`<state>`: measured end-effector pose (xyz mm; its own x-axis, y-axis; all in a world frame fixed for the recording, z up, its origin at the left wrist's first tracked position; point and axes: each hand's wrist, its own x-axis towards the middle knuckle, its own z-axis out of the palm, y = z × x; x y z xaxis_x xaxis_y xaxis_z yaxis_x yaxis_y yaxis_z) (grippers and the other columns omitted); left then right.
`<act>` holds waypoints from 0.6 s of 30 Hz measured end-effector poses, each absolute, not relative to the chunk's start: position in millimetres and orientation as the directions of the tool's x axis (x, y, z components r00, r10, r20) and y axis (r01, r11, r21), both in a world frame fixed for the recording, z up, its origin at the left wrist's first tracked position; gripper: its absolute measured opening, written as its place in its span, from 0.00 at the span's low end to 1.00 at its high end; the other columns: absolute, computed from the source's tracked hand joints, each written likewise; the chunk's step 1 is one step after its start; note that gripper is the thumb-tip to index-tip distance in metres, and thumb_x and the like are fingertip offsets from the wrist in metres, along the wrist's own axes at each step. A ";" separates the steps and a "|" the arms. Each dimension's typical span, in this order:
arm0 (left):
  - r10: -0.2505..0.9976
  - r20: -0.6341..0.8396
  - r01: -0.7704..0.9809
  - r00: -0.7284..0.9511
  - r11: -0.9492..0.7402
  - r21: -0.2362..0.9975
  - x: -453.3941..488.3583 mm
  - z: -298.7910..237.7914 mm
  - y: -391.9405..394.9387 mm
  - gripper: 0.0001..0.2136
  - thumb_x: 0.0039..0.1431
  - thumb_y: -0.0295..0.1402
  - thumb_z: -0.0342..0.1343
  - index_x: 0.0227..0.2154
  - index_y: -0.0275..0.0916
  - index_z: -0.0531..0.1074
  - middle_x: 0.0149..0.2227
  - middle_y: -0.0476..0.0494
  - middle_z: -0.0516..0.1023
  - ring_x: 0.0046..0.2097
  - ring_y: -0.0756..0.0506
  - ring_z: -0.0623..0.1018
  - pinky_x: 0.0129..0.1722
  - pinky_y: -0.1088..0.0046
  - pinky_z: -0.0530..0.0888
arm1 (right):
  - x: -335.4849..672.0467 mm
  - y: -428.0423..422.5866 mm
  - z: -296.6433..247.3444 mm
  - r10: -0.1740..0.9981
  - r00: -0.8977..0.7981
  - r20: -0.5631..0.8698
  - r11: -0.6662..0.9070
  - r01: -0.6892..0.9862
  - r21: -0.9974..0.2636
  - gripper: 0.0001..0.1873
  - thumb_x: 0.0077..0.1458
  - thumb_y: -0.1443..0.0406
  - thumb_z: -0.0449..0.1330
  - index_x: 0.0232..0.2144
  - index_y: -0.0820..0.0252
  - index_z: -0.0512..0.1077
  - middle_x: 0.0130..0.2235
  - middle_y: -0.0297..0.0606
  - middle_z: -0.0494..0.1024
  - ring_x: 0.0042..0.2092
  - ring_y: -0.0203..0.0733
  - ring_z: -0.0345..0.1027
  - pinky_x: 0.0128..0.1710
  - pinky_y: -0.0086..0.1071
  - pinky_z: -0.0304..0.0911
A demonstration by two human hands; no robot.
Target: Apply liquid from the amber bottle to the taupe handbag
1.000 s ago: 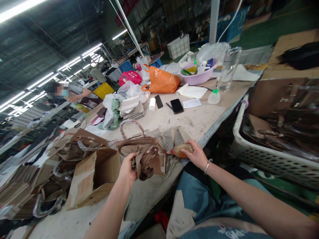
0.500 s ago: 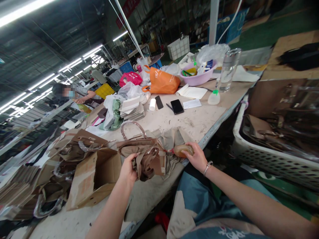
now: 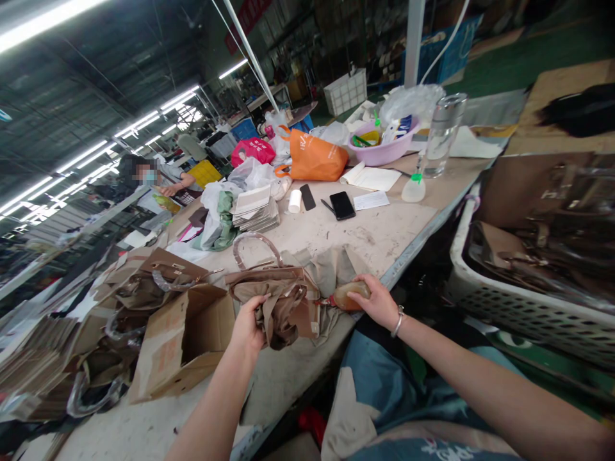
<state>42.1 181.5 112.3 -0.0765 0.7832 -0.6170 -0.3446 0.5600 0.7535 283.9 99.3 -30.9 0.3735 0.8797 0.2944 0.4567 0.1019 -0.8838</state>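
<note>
A brown handbag point(image 3: 307, 318) lies on the table before me, its plastic-wrapped handle pointing away and its fabric lining bunched out. My left hand point(image 3: 250, 325) grips the lining at the bag's left side, thumb on top and the other fingers hidden beneath. In my right hand point(image 3: 377, 299) is a squeeze bottle point(image 3: 350, 297) of amber-brown liquid, lying nearly level. Its narrow red tip points left, at the right edge of the bag; whether it touches cannot be made out. Crumpled grey-beige cloth point(image 3: 336, 266) is spread under and behind the bag.
An open cardboard box point(image 3: 163, 349) stands left of the bag, with more brown bags point(image 3: 127, 301) beyond it. A white crate point(image 3: 519, 301) of bags is at right. Farther back are a phone point(image 3: 342, 205), an orange bag point(image 3: 317, 157) and a glass bottle point(image 3: 439, 144). Another person point(image 3: 163, 182) works far left.
The squeeze bottle has tilted, its tip now lower and nearer the bag's right edge. My right hand has shifted slightly left with it. My left hand keeps its hold on the lining.
</note>
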 end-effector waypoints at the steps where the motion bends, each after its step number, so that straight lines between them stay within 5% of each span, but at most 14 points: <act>1: 0.785 -0.617 -0.342 -0.064 0.563 0.752 41.5 111.7 181.8 0.05 0.45 0.22 0.54 0.27 0.31 0.72 0.23 0.42 0.78 0.24 0.45 0.78 0.22 0.74 0.75 | 283.6 98.5 -31.0 0.879 0.375 0.295 0.105 0.451 -0.886 0.15 0.51 0.56 0.58 0.39 0.57 0.65 0.38 0.39 0.72 0.41 0.47 0.67 0.43 0.42 0.64; 18: 0.806 -0.591 -0.326 -0.028 0.552 0.768 32.6 105.2 178.5 0.04 0.45 0.23 0.55 0.27 0.33 0.72 0.22 0.44 0.78 0.23 0.47 0.77 0.22 0.74 0.75 | 283.7 103.9 -37.4 0.845 0.439 0.305 0.077 0.465 -0.882 0.17 0.51 0.55 0.58 0.41 0.58 0.65 0.41 0.42 0.71 0.44 0.49 0.66 0.47 0.44 0.63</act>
<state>32.6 178.5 105.2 -0.0276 0.8060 -0.5912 -0.3258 0.5519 0.7676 283.7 103.9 -37.4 0.4392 0.8451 0.3048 0.4646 0.0767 -0.8822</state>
